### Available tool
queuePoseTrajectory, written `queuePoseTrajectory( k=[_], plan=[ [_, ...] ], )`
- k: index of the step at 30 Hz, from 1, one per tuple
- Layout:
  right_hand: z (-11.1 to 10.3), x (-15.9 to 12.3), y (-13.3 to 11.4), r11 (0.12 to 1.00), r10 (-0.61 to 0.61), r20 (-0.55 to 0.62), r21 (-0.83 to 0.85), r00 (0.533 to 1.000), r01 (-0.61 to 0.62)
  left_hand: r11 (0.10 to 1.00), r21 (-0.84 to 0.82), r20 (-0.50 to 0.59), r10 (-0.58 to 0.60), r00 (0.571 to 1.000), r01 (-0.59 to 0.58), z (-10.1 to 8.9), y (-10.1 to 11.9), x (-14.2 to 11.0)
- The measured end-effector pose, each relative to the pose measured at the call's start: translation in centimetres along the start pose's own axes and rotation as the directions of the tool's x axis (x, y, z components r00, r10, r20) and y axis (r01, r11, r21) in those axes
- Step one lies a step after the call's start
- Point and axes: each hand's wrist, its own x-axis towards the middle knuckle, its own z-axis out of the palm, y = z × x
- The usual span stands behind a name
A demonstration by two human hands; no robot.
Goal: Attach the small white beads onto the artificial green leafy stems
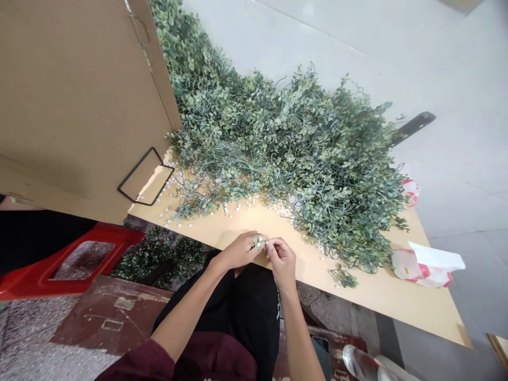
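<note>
Head view: left hand point(238, 251) and right hand point(281, 259) both clenched, fingertips pinching a small green sprig point(259, 242) with white buds between them, exact finger contact too small to tell. The sprig sits just in front of the pile of leafy green vines point(289, 159), over the edge of a tan board point(357, 296). Loose white buds point(238, 205) lie scattered along the pile's near side. Cardboard panel point(79, 95) with black wire loop point(145, 177) stands left of the pile, red plastic stool point(67, 259) further left and lower down. Red-and-white plastic bag point(424, 270) lies right of the pile, touching nothing visible
</note>
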Motion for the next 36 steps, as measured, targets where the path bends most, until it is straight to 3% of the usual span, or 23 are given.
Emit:
queuePoseTrajectory(
  k=[5, 8, 11, 13, 15, 17, 19, 21, 25, 28, 30, 31, 33, 34, 36],
  plan=[
    [0.0, 0.0, -0.1, 0.999, -0.025, 0.017, -0.028, 1.0, 0.026, 1.0, 0.002, -0.037, -0.012, 0.999, 0.012, 0.0, 0.4, 0.1],
    [-0.2, 0.1, 0.1, 0.999, -0.024, 0.017, -0.023, 1.0, 0.024, 0.999, 0.033, -0.122, 0.015, 0.992, -0.011, 0.8, 0.3, -0.5],
    [-0.2, 0.1, 0.4, 0.999, -0.016, -0.007, 0.036, 1.0, 0.016, 0.981, 0.172, -0.309, 0.138, 0.941, -0.088, 2.2, -0.9, -3.0],
    [-0.1, 0.1, 0.6, 0.996, 0.006, -0.018, 0.088, 1.0, -0.005, 0.962, 0.26, -0.406, 0.188, 0.894, -0.085, 3.1, -2.3, -6.1],
    [-0.1, 0.1, 0.7, 0.993, 0.019, -0.014, 0.119, 1.0, -0.017, 0.964, 0.264, -0.473, 0.103, 0.875, 0.029, 3.5, -4.2, -10.1],
    [-0.1, 0.1, 0.7, 0.992, 0.011, -0.004, 0.123, 1.0, -0.011, 0.946, 0.225, -0.554, -0.074, 0.829, 0.235, 3.3, -6.6, -14.3],
    [-0.2, 0.2, 0.6, 0.994, 0.006, 0.016, 0.113, 1.0, -0.007, 0.845, 0.195, -0.618, -0.288, 0.731, 0.498, 2.8, -9.2, -18.3],
    [-0.3, 0.3, 0.6, 0.994, 0.007, 0.036, 0.111, 0.999, -0.011, 0.744, 0.184, -0.636, -0.408, 0.655, 0.642, 2.3, -11.6, -21.7],
    [-0.1, 0.4, 0.7, 0.993, 0.027, 0.077, 0.116, 0.997, -0.035, 0.698, 0.171, -0.59, -0.492, 0.64, 0.695, 2.4, -14.3, -25.6],
    [0.1, 1.0, -0.4, 1.0, 0.022, 0.155, 0.009, 0.988, -0.024, 0.73, 0.134, -0.535, -0.516, 0.669, 0.67, 3.3, -14.4, -25.6],
    [-0.1, 2.3, -2.1, 0.98, -0.07, 0.226, -0.166, 0.972, 0.11, 0.763, 0.129, -0.498, -0.503, 0.707, 0.634, 3.8, -13.8, -24.7],
    [-0.4, 3.3, -3.2, 0.934, -0.143, 0.267, -0.281, 0.953, 0.219, 0.779, 0.132, -0.485, -0.489, 0.725, 0.613, 4.0, -13.5, -24.0],
    [-1.3, 6.0, -5.7, 0.711, -0.307, 0.316, -0.55, 0.898, 0.437, 0.809, 0.147, -0.465, -0.451, 0.762, 0.569, 4.2, -12.7, -22.8],
    [-1.9, 7.5, -6.9, 0.554, -0.359, 0.327, -0.679, 0.874, 0.482, 0.822, 0.155, -0.46, -0.431, 0.776, 0.548, 4.2, -12.3, -22.2],
    [-3.0, 10.5, -8.7, 0.194, -0.352, 0.3, -0.903, 0.887, 0.383, 0.841, 0.166, -0.455, -0.397, 0.797, 0.514, 4.2, -11.6, -21.2]
  ],
)
